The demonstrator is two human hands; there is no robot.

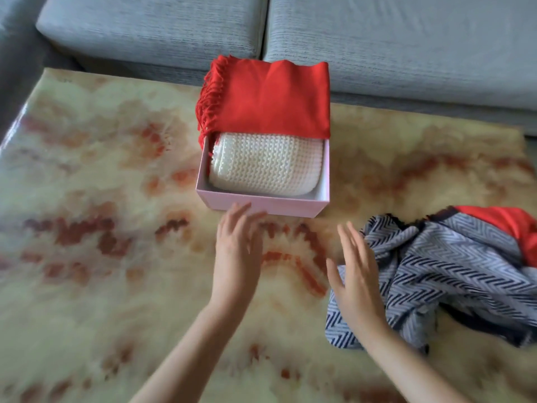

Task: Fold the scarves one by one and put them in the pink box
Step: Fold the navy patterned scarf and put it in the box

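The pink box (261, 203) stands on the table near its far edge. A folded white knitted scarf (266, 167) lies inside it, and a folded red fringed scarf (270, 97) covers the box's far half. A crumpled navy-and-white chevron scarf (453, 271) with a red part (511, 228) lies on the table at the right. My left hand (236, 251) hovers flat with straight fingers just in front of the box, holding nothing. With fingers spread, my right hand (356, 283) is at the chevron scarf's left edge and is empty too.
The table (101, 228) has a glossy cream and rust marbled top. A grey sofa (377, 39) runs along its far side, close behind the box.
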